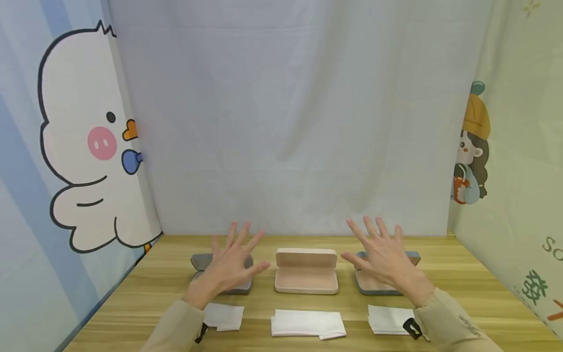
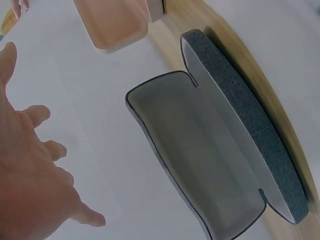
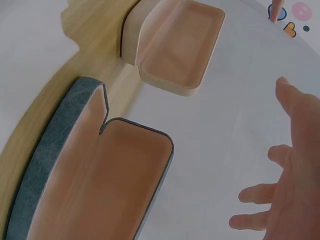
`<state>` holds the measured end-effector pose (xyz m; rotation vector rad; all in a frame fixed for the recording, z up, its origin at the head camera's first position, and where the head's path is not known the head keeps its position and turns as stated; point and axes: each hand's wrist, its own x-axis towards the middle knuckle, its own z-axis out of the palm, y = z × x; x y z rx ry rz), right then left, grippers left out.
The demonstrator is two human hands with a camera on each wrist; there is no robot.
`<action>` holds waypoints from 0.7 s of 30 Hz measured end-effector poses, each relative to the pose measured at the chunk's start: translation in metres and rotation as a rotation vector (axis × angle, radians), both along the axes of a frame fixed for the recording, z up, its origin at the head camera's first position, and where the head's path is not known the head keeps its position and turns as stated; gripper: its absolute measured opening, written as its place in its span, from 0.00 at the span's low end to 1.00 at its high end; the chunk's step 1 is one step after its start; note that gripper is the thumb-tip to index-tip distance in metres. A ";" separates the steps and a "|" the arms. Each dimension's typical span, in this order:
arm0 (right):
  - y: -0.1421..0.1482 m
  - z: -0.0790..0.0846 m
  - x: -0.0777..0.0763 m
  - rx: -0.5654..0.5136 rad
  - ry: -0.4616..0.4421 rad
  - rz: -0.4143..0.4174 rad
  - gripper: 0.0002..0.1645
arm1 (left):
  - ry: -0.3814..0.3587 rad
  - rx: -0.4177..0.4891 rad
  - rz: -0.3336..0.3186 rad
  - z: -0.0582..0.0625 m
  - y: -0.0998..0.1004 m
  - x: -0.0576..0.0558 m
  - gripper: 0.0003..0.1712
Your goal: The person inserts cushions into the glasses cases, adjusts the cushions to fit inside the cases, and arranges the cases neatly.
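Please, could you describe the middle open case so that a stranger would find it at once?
On the wood-grained table, a row of three folded white cloths lies nearest the viewer. Behind the middle cloth stands the middle case, its lid up. Its outside is pale cream, while the left case and right case are dark outside.

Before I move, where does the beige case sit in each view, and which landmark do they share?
Head: beige case, lower middle.
Left wrist: beige case, top, left of centre, cut off by the upper edge.
Right wrist: beige case, top, near centre, also cut off.
Shared landmark: wood table, showing beside it each time.
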<state>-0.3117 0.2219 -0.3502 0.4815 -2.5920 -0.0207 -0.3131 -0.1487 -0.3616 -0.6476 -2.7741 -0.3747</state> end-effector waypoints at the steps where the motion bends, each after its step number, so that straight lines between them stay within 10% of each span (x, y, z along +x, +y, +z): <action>1: -0.001 0.000 0.000 0.001 0.003 0.001 0.47 | 0.005 0.004 0.001 0.000 -0.001 0.000 0.44; 21: -0.045 0.003 -0.005 -0.043 -0.042 0.111 0.47 | 0.079 0.079 0.051 0.005 -0.040 0.006 0.45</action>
